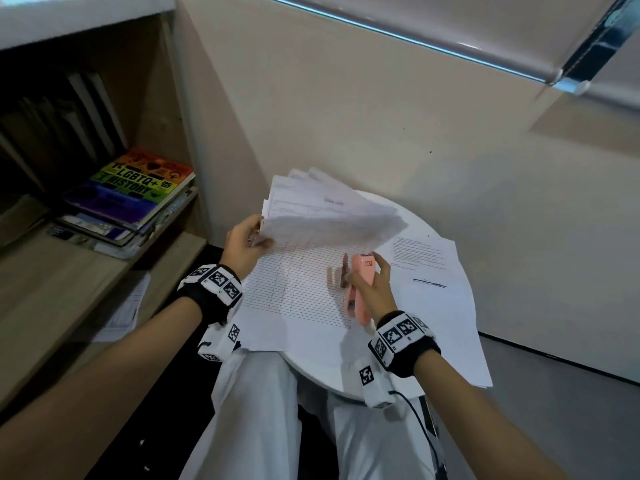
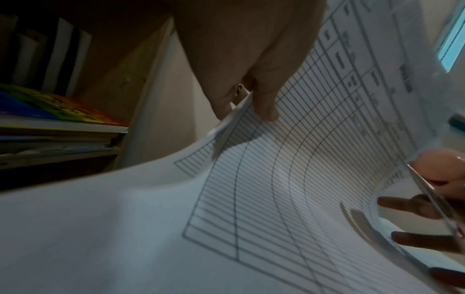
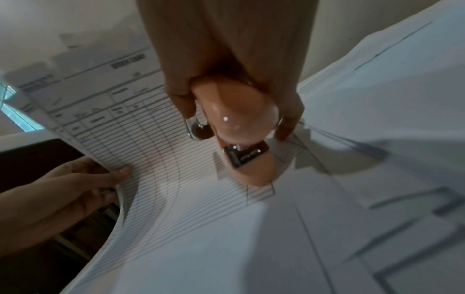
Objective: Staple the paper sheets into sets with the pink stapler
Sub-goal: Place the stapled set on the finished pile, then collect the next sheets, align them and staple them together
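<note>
My left hand point(image 1: 247, 239) pinches the left edge of a sheaf of lined paper sheets point(image 1: 322, 209) and lifts it off the round white table point(image 1: 329, 375); thumb on top, as the left wrist view shows at the sheaf's edge point(image 2: 241, 117). Beneath lies a lined form point(image 1: 298, 285) flat on the table. My right hand point(image 1: 372, 282) grips the pink stapler point(image 1: 362, 289), its mouth gaping over the form. In the right wrist view the stapler point(image 3: 241, 123) sits between my fingers, metal head pointing down at the paper point(image 3: 176, 179).
More printed sheets point(image 1: 436, 271) spread over the table's right side and overhang its edge. A wooden shelf point(image 1: 69, 292) on the left carries a stack of books point(image 1: 131, 199). A beige wall point(image 1: 381, 116) stands right behind the table. My knees in white trousers point(image 1: 256, 410) are under it.
</note>
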